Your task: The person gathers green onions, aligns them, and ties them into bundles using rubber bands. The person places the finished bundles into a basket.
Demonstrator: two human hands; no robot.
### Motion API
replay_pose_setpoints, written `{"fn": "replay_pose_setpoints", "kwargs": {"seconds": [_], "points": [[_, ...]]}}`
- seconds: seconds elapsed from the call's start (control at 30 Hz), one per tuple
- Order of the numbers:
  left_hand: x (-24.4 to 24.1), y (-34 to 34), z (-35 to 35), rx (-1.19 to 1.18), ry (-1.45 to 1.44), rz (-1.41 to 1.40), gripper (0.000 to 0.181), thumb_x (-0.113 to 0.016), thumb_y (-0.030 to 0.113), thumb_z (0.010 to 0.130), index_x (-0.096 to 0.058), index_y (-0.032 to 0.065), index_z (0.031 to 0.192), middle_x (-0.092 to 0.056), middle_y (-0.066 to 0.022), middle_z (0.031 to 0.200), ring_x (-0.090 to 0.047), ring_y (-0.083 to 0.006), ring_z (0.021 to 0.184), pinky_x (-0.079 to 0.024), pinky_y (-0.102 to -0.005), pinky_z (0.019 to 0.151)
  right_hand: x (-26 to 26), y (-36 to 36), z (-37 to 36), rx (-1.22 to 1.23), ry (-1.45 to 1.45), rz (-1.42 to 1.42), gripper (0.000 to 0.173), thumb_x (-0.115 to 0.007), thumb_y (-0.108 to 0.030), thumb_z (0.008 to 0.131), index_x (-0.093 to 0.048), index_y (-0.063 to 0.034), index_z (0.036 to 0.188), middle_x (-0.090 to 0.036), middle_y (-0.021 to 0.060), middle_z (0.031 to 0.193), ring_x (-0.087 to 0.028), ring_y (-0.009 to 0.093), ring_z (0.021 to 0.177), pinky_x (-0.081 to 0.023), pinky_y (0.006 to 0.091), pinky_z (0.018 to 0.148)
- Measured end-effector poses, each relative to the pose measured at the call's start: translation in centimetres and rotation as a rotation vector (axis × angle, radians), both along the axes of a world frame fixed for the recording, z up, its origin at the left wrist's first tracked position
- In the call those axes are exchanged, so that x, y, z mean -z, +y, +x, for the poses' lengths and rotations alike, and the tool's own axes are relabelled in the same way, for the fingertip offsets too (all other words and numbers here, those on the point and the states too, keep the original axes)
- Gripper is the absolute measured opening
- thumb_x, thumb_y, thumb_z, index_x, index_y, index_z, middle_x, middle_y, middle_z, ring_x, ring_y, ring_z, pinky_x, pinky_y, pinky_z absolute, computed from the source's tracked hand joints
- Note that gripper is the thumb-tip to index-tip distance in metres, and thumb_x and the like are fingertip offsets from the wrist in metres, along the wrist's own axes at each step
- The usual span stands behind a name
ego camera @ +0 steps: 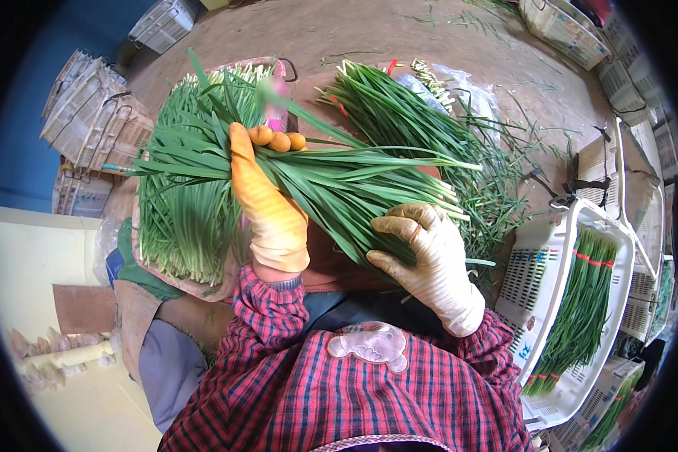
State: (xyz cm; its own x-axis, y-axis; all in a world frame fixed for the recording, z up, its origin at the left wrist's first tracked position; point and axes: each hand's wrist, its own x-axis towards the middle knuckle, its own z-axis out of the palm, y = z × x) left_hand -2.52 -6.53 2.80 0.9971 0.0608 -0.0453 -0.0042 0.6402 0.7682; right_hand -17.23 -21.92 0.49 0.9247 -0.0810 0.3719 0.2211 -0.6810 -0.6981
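Note:
My left hand (271,198), in an orange and cream glove, is wrapped around a loose bunch of garlic chives (339,175). The leafy ends stick out to the left and the pale stalk ends point right. At the bunch's lower right edge is my right hand (429,260), in a whitish glove. Its thumb and fingers are bent and apart, with leaves between them; whether they grip is unclear. Under my left hand stands a pink crate (203,287) packed with garlic chives (186,226). Bundled chives (390,107) with red ties lie beyond the held bunch.
Loose leaf scraps (491,198) and clear plastic film (474,96) litter the floor. To my right, a white plastic crate (534,271) holds tied chives (579,311). Stacked crates (90,113) stand at the left; more crates (565,28) line the far right.

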Motion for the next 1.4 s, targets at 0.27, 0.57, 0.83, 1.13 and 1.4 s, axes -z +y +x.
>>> {"fn": "replay_pose_setpoints", "kwargs": {"seconds": [0.27, 0.57, 0.83, 1.13, 1.4], "points": [[-1.0, 0.8, -0.5, 0.244, -0.059, 0.047, 0.033, -0.053, 0.041, 0.101, -0.058, 0.0092, 0.093, -0.066, -0.0075, 0.087, -0.067, -0.0270, 0.090, -0.054, -0.0435, 0.086, 0.7, -0.7, -0.3, 0.124, 0.014, 0.373, 0.016, -0.074, -0.003, 0.082, -0.070, -0.0045, 0.098, -0.072, 0.0094, 0.094, -0.070, 0.023, 0.086, -0.054, 0.0308, 0.080], [-1.1, 0.2, -0.7, 0.326, -0.060, 0.078, 0.036, -0.052, 0.042, 0.101, -0.059, 0.0075, 0.094, -0.067, -0.0099, 0.092, -0.067, -0.0275, 0.092, -0.054, -0.0444, 0.088, 1.5, -3.1, -0.1, 0.103, 0.327, 0.989, 0.025, -0.070, -0.005, 0.090, -0.068, -0.0029, 0.115, -0.070, 0.0045, 0.105, -0.063, 0.010, 0.096, -0.050, 0.0265, 0.089], [-0.9, 0.3, -0.8, 0.251, -0.001, 0.036, 0.034, -0.057, 0.042, 0.099, -0.059, 0.0082, 0.095, -0.066, -0.0092, 0.092, -0.067, -0.0271, 0.090, -0.055, -0.0447, 0.083, 1.5, -2.9, -0.9, 0.160, 0.176, 0.593, 0.025, -0.069, -0.001, 0.087, -0.071, -0.0050, 0.112, -0.073, 0.0068, 0.102, -0.068, 0.013, 0.092, -0.053, 0.0280, 0.084], [0.4, 1.7, 1.7, 0.036, -0.015, 0.018, 0.033, -0.061, 0.041, 0.097, -0.046, 0.0158, 0.083, -0.039, 0.0045, 0.068, -0.043, -0.0134, 0.061, -0.048, -0.0362, 0.078, 3.0, -6.9, -5.2, 0.235, -0.118, 1.504, 0.029, -0.058, -0.017, 0.100, -0.062, -0.0005, 0.123, -0.068, 0.0047, 0.079, -0.059, 0.013, 0.060, -0.049, 0.0256, 0.058], [1.0, 4.2, 4.7, 0.604, -0.226, -0.598, 0.036, -0.052, 0.029, 0.102, -0.043, 0.0199, 0.069, -0.038, 0.0108, 0.060, -0.039, -0.0058, 0.057, -0.037, -0.0261, 0.069, 7.7, -13.2, -11.2, 0.624, 0.291, 0.958, 0.038, -0.062, -0.009, 0.094, -0.058, -0.0040, 0.132, -0.067, 0.0089, 0.121, -0.067, 0.013, 0.093, -0.055, 0.0258, 0.077]]}}
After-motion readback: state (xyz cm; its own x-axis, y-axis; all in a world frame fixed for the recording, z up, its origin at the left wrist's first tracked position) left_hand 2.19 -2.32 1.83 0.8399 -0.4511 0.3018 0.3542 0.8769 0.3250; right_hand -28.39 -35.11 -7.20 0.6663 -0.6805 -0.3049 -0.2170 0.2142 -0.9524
